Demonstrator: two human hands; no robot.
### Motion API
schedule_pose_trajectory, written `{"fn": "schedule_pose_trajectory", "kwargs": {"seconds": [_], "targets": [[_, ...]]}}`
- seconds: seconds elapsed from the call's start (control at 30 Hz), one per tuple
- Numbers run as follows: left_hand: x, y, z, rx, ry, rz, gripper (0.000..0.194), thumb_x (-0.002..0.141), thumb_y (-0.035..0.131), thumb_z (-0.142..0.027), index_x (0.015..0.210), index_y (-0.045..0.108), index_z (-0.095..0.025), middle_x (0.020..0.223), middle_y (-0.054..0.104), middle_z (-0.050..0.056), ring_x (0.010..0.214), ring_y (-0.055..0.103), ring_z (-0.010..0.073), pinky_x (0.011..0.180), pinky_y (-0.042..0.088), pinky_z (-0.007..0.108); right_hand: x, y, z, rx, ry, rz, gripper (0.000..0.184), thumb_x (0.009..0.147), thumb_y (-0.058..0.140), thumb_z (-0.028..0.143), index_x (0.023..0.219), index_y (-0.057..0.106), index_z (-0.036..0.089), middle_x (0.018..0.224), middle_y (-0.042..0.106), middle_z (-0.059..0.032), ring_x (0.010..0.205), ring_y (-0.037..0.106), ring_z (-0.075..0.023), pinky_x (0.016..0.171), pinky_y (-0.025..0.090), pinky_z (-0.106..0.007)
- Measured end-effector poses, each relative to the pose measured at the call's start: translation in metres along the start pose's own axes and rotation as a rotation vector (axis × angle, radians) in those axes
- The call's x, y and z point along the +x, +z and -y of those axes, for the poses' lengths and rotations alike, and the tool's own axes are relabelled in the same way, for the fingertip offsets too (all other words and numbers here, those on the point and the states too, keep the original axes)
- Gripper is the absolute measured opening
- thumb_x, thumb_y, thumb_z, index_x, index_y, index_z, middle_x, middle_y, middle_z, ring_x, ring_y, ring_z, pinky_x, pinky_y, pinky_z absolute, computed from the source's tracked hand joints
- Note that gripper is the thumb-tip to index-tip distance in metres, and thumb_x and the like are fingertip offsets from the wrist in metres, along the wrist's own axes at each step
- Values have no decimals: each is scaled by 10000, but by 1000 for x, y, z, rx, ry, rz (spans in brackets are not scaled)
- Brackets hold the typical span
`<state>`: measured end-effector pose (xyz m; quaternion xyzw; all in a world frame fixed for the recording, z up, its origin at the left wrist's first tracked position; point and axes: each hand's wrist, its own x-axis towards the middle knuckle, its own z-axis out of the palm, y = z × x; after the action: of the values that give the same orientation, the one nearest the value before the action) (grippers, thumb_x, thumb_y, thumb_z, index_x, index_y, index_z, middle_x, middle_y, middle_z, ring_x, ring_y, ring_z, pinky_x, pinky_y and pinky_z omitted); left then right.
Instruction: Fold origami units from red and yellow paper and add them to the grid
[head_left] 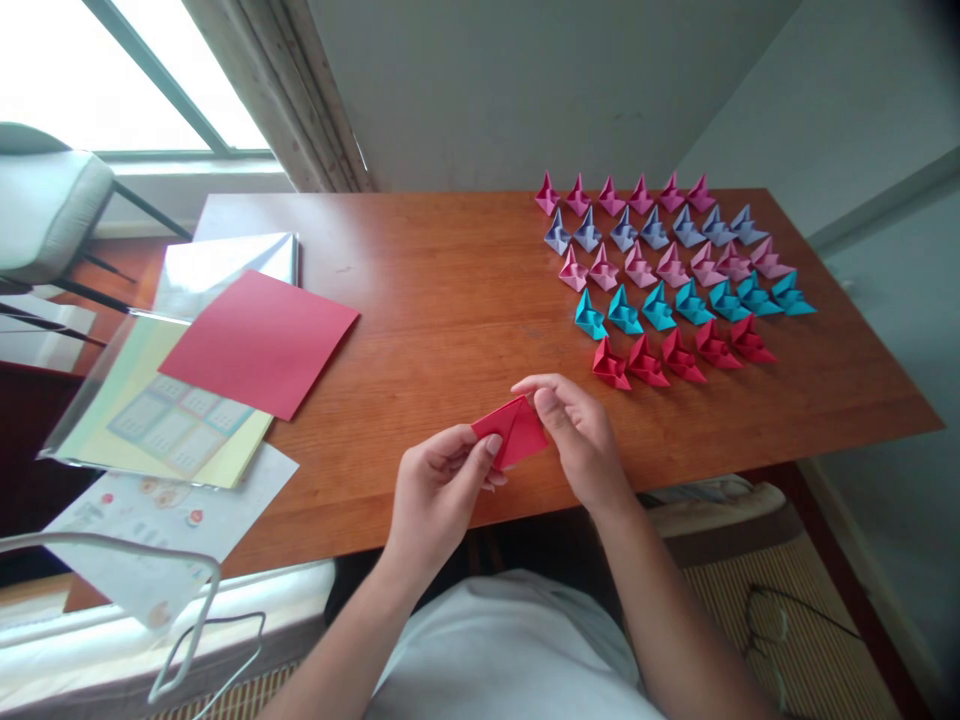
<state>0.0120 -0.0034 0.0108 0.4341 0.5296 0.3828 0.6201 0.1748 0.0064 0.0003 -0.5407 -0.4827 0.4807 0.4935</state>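
Both my hands hold a small folded red paper piece [514,430] just above the near edge of the wooden table [450,290]. My left hand [439,490] pinches its left corner with thumb and fingers. My right hand [577,435] pinches its upper right edge. A flat red paper square [259,340] lies to the left on a clear plastic packet of coloured sheets [150,400]. On the right of the table stand rows of folded paper figures: magenta, lilac, pink, teal [660,308] and, nearest me, red [679,358].
A printed instruction sheet [161,515] hangs over the table's left front corner. A grey chair [45,200] stands by the window at far left. A wire hanger [187,640] lies at lower left, a woven mat [757,590] on the floor at right.
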Motion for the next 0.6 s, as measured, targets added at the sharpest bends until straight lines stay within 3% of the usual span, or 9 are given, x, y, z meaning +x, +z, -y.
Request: {"fn": "schedule_pose_trajectory", "kwargs": {"seconds": [0.23,0.5,0.6], "targets": [[-1,1,1,-42,-20,-9,227,857,737,-363,819,748,-139,628,701,16,571,644,117,552,510,181,-4,0,0,2,71,50,335,973,565,486,842,653,191,646,572,31,567,516,-108,524,407,-217],[0,2,-2,-89,-75,52,253,790,808,-367,863,737,-136,705,720,24,611,648,116,593,531,195,-6,2,0,-396,-223,-121,220,948,621,344,783,670,206,664,667,3,567,559,-123,556,431,-252],[1,2,0,-126,-100,43,248,763,832,-352,841,741,-134,699,720,23,599,646,114,584,531,196,-7,1,3,-367,-235,-97,208,959,607,342,809,669,211,705,682,0,609,589,-128,586,451,-254]]}}
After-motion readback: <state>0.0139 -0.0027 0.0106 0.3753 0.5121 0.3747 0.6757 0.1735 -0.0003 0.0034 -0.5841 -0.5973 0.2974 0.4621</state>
